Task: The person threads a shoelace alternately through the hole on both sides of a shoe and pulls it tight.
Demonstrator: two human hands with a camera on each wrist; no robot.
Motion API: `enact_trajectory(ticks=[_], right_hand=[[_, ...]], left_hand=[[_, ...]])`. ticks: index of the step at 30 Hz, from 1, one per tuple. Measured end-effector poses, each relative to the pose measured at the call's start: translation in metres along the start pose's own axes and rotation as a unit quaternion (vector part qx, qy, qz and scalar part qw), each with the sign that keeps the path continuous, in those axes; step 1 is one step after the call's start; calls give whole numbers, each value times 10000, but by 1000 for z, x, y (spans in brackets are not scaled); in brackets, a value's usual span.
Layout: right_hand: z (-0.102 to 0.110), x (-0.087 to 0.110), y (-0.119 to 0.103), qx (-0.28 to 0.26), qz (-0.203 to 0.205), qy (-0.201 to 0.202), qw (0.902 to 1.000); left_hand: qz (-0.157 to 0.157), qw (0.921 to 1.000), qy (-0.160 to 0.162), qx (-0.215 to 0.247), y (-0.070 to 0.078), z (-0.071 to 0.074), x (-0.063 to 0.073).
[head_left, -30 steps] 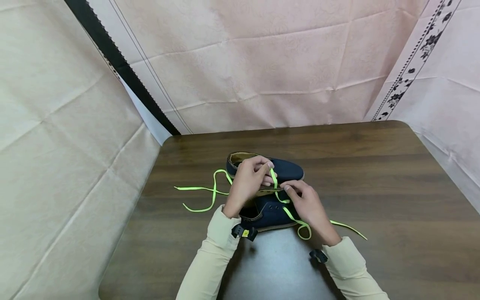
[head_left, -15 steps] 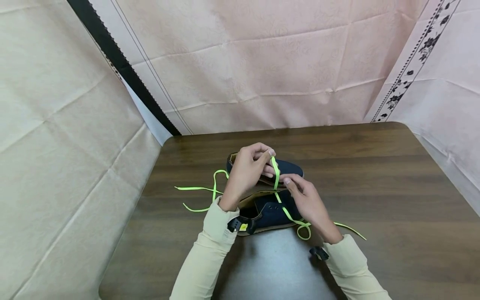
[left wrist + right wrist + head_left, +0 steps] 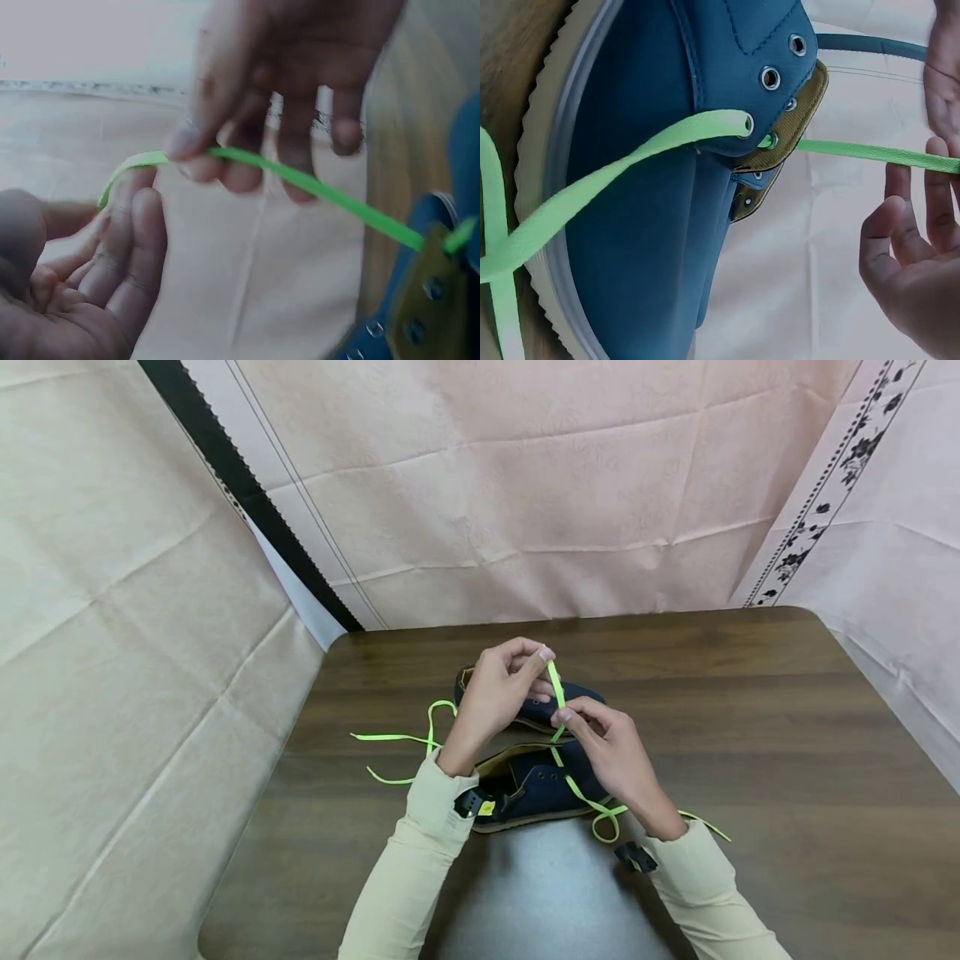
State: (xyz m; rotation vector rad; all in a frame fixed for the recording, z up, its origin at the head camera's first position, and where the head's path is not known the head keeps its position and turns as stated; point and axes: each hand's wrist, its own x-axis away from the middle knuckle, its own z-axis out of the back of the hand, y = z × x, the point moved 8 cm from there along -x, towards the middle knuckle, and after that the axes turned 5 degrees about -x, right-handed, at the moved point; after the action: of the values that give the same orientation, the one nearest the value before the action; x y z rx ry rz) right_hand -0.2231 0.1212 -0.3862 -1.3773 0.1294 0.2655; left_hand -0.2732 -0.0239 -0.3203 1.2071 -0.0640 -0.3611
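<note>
A navy lace-up shoe [image 3: 536, 789] lies nearest me with a neon green shoelace [image 3: 557, 683] passing through its eyelets. My left hand [image 3: 498, 693] is raised above it and pinches the lace near its end. Lower down the same strand, my right hand [image 3: 607, 747] pinches it between thumb and index finger. The left wrist view shows the left hand [image 3: 90, 270] at lower left and the right hand [image 3: 277, 97] above, the lace [image 3: 337, 199] running taut to the shoe. The lace also leaves a front eyelet [image 3: 745, 124] and hangs over the shoe's side.
Behind it stands a second navy shoe [image 3: 585, 695], partly hidden by the left hand. Loose green lace ends [image 3: 390, 737] lie on the wooden table [image 3: 750, 710] to the left, and another lace end [image 3: 705, 823] lies to the right. Pale cloth [image 3: 525, 485] hangs behind the table.
My left hand has risen away from the near shoe, drawing the lace up. My right hand has moved up and now pinches the strand.
</note>
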Motion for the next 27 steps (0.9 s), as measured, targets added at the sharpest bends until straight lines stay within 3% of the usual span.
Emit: enact_trajectory(ticks=[3, 6, 9, 12, 18, 22, 27], right_hand=[[2, 0, -1, 83, 1, 21, 10000], [6, -1, -3, 84, 10, 63, 9999], [11, -3, -5, 133, 31, 161, 9998], [12, -6, -8, 99, 35, 247, 9996], [18, -9, -14, -13, -123, 462, 9989], [23, -14, -20, 44, -178, 564, 9982], [29, -23, -31, 139, -108, 657, 9977]], left_hand=[[101, 9945, -317, -997, -20, -2, 11], [223, 9727, -666, -2211, -44, -8, 28], [217, 9510, -691, -3006, -66, -16, 45], [-17, 9365, -486, -3473, -79, -21, 56], [-1219, 9048, -366, -4063, -82, -29, 56], [-1705, 8940, -449, -4119, -79, -35, 55], [-1872, 8857, -303, -4237, -78, -34, 57]])
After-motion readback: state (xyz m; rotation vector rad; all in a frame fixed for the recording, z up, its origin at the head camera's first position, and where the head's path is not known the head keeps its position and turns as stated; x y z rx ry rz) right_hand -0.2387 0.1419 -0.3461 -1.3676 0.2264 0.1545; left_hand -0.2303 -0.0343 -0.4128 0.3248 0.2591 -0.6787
